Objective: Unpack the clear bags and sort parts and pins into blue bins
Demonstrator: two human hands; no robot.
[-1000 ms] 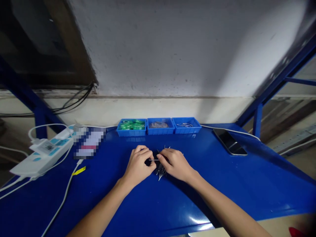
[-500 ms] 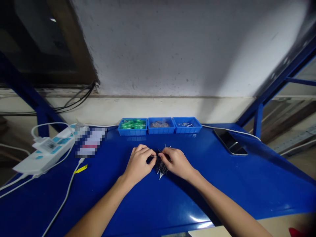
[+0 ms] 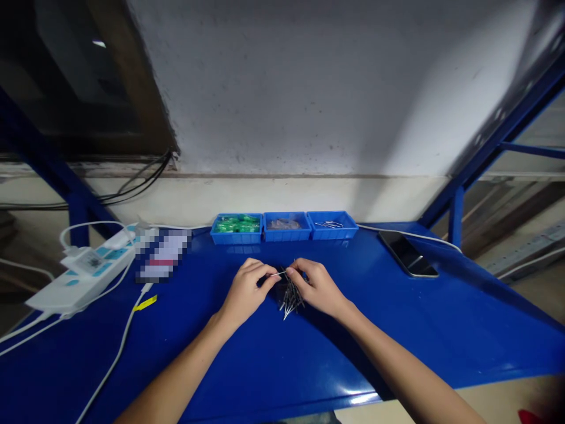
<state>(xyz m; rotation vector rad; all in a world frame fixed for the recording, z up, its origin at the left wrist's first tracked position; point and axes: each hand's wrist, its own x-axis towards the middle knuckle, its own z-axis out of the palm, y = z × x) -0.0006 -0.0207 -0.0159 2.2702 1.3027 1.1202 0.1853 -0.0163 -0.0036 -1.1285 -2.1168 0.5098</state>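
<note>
Between my two hands runs a thin, pale metal rod (image 3: 279, 273), held nearly level. My left hand (image 3: 251, 287) pinches its left end between thumb and forefinger. At the other end, the fingertips of my right hand (image 3: 314, 287) close on it. Just below lies a loose pile of thin rods (image 3: 290, 299), silvery with dark parts, on the blue table (image 3: 265, 365). My right hand covers some of the pile's right side. The exact kind of rod is too small to make out.
Three blue bins stand by the wall: one with green packets (image 3: 237, 225), one with greyish pieces (image 3: 283, 224), one with thin metal rods (image 3: 329, 224). A phone (image 3: 408, 254) lies right. At left are a power strip (image 3: 83, 274), a blurred-out device (image 3: 164, 256) and white cables (image 3: 115, 353).
My fingertips have drawn slightly apart, and more of the rod between them shows. More of the pile below is visible. The camera view has shifted a little.
</note>
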